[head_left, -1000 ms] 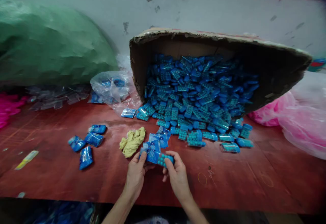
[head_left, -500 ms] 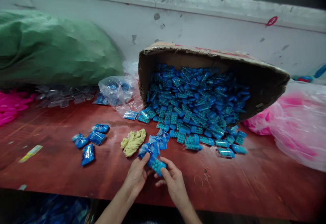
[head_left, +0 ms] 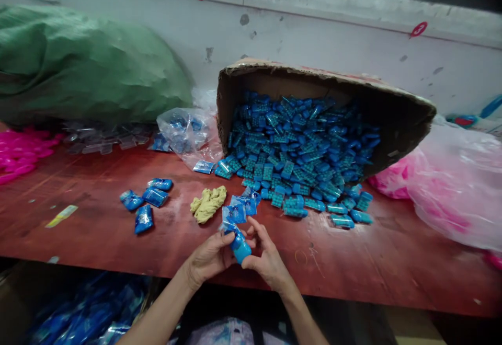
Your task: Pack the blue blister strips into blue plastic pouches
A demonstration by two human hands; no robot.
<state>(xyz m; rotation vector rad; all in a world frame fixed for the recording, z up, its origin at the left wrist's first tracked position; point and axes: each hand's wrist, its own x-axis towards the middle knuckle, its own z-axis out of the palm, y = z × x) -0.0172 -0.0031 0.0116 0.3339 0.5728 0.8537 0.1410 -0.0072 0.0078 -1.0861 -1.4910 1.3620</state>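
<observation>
One capped pack point(head_left: 242, 252) in hand before the box point(head_left: 225, 99)

Working remotely, I have the left hand point(head_left: 214, 251) in front of the box, closed around the capped pack with the thumb on top, I think to steady it with its rounded blue end toward me. The right hand point(head_left: 267, 260), also before the box, is half open, forefinger lifted, thumb at that end; whether it presses there I cannot tell.

Just beyond, nearer the box, blue sachets point(head_left: 236, 213) lie overlapping on the worktop point(head_left: 364, 266), probably fanned so each is easy to pick. A crumpled yellow cloth point(head_left: 208, 204) sits beside them, toward the box's left; farther left of the box, four blue packets point(head_left: 155, 197) lie grouped, perhaps to separate them from the rest.

The box itself lies tipped, mouth toward me, a heap of beaded packs point(head_left: 290, 146) reaching out over its lower edge, presumably for easy reach. Left of the box I see a clear bag point(head_left: 186, 131) and, farther left, a green sack point(head_left: 90, 68); right of it, a pink-filled bag point(head_left: 455, 198).
</observation>
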